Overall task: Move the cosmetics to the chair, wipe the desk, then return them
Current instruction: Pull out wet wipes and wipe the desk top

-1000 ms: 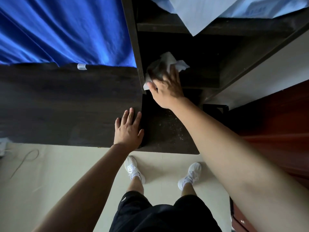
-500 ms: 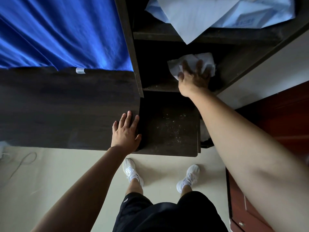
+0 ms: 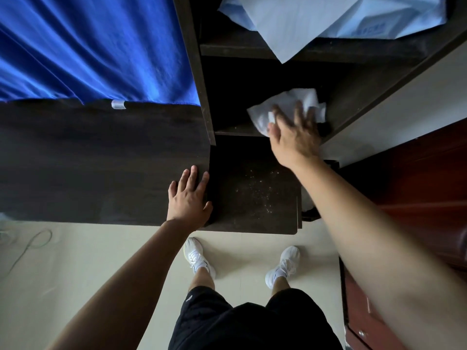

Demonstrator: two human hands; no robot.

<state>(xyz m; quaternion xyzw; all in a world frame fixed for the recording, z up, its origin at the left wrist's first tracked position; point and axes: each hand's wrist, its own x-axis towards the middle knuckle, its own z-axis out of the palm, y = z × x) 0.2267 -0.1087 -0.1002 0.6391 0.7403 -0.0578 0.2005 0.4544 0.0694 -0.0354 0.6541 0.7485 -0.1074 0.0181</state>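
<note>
Across the shelf bay goes our right hand [image 3: 294,137]: a second ago it had the white cloth [image 3: 285,104] beside the upright divider [image 3: 197,72], and now hand and cloth sit at the bay's right end. The fingers are spread and straight, pressing the cloth flat on the bay floor [image 3: 232,128] rather than curling round it. Our left hand [image 3: 189,198] lies open and flat on the desk [image 3: 88,160], at the seam where the top steps down, as it did before.

We are in the wiping step. No cosmetics show anywhere in view, so we judge them already moved; the chair is out of sight too.

To wipe well, we keep the palm low and the cloth bunched under the fingers, and draw the dirt forward, not into the back corner. Pale specks [image 3: 255,190] dot the lower desk section in front of the bay, so that patch likely needs the next pass, pulled towards the front edge.

Room is tight. The bay's right wall [image 3: 358,97] is just beside the cloth, so a stroke can only go left or towards us. The shelf above, carrying a pale blue bag [image 3: 328,18], limits how high the wrist can rise. Leftward, the divider stops the sweep. The wide desk top under the blue fabric [image 3: 88,46] is open, and a red-brown cabinet [image 3: 417,178] stands near our right elbow.
</note>
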